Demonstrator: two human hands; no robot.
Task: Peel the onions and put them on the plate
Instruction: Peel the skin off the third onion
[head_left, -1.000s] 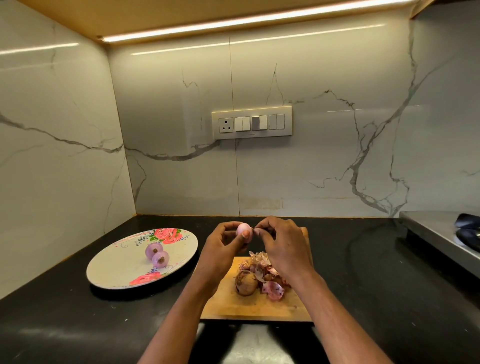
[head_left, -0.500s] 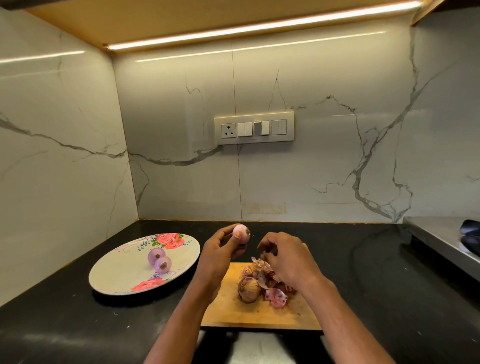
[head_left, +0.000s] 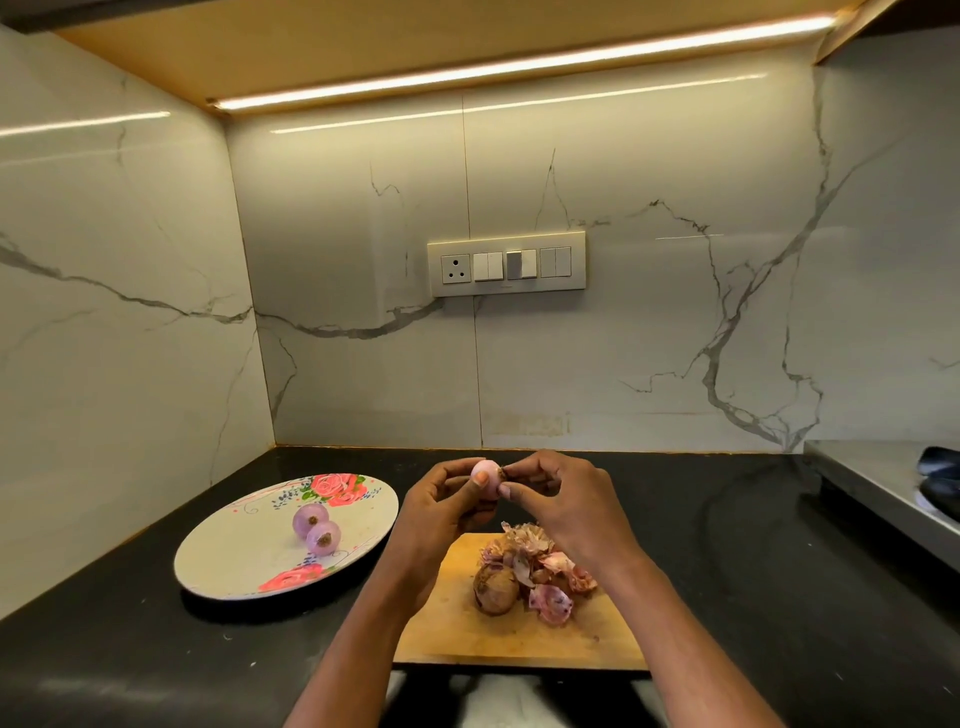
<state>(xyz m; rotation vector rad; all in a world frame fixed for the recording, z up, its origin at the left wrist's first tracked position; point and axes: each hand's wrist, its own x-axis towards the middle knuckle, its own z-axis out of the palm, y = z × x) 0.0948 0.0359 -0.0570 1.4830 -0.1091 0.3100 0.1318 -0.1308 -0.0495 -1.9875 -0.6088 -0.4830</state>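
Observation:
My left hand (head_left: 441, 506) grips a small pale pink onion (head_left: 484, 475) above the far end of the wooden cutting board (head_left: 467, 631). My right hand (head_left: 563, 499) pinches the onion's brown end with thumb and forefinger. On the board lie one unpeeled brown onion (head_left: 494, 588) and a heap of pink and brown peels (head_left: 545, 569). Two peeled purple onions (head_left: 317, 527) sit side by side on the white plate (head_left: 234, 558) with red flowers, left of the board.
The black counter (head_left: 753, 571) runs to marble walls at the back and left. A steel hob edge (head_left: 878, 483) stands at the right. A switch panel (head_left: 506, 264) is on the back wall.
My right hand dropped toward the peel heap half a second ago, then came back up and pinched the onion's end again. The left hand kept holding the onion.

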